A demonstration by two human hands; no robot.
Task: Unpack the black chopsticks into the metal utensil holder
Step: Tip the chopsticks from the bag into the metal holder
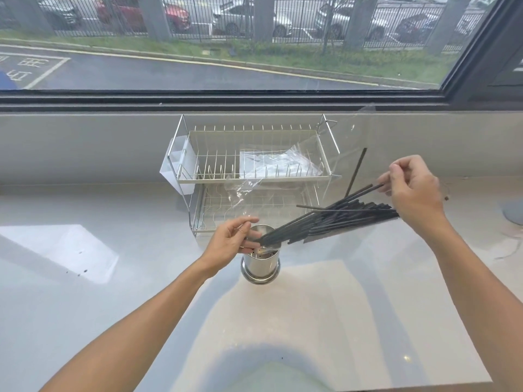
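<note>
A bundle of black chopsticks (334,220) lies slanted above the counter inside a clear plastic bag (348,154), tips pointing down-left over the mouth of the metal utensil holder (260,264). My left hand (236,240) grips the lower tips of the bundle right at the holder's rim. My right hand (413,190) holds the upper ends and pinches one chopstick between thumb and fingers. One loose chopstick sticks up steeply from the bundle. The holder stands upright on the white counter.
A two-tier wire dish rack (254,171) stands behind the holder against the wall, with crumpled clear plastic on its upper tier. A white plastic cup hangs on the rack's left side (175,171). The window sill runs along the back.
</note>
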